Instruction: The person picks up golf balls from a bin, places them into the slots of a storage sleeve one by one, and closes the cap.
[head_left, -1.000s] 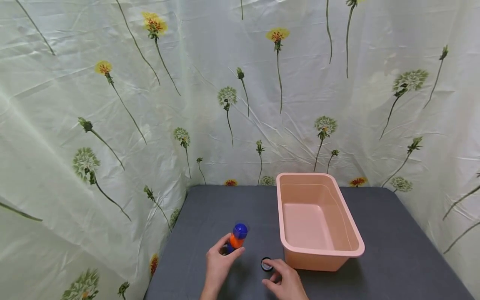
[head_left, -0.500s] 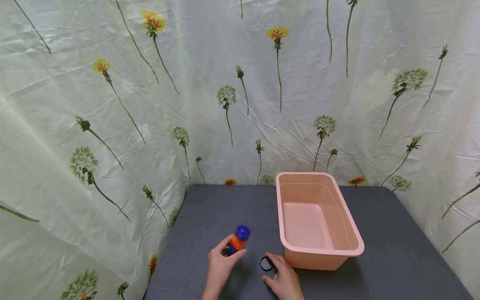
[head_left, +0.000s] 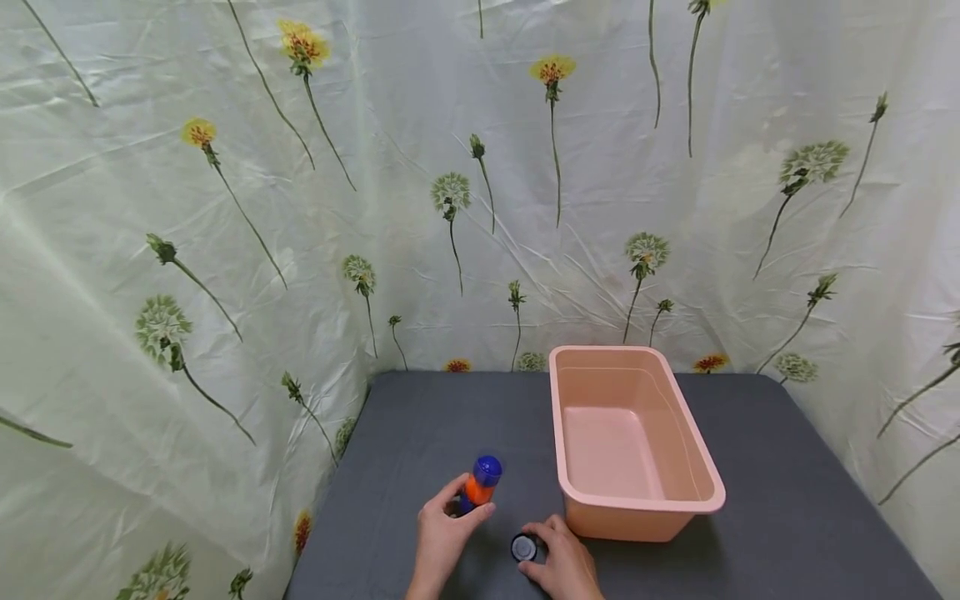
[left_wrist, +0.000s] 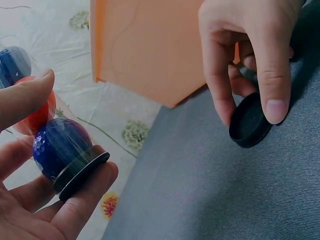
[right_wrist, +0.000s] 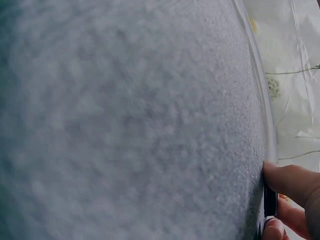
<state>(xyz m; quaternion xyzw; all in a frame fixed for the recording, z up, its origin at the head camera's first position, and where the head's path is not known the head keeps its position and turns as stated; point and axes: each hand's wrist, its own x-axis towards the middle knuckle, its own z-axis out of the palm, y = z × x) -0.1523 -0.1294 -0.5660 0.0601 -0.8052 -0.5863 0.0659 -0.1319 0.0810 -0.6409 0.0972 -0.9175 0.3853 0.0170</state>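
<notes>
In the head view my left hand (head_left: 441, 542) grips a clear tube (head_left: 480, 485) of balls, tilted above the table. Stacked inside are a blue ball (left_wrist: 60, 145), an orange-red one (left_wrist: 37, 112) and another blue one (left_wrist: 15, 65); the lowest is dimpled like a golf ball. A black rim (left_wrist: 82, 175) closes the tube's lower end, with fingers below it. To the right, my right hand (head_left: 564, 560) pinches a round black cap (left_wrist: 247, 122) between thumb and fingers. The cap's hollow side shows in the left wrist view. Whether it still touches the table I cannot tell.
A pink plastic tub (head_left: 637, 505) stands just beyond and right of my right hand, with nothing in it. Dark grey cloth covers the table (head_left: 427, 417). A white curtain (head_left: 420, 208) with dandelion prints hangs behind and along the sides.
My right hand has come down onto the black cap, taken it between thumb and fingers and drawn it slightly towards me. The left hand with the tube has shifted slightly right.
</notes>
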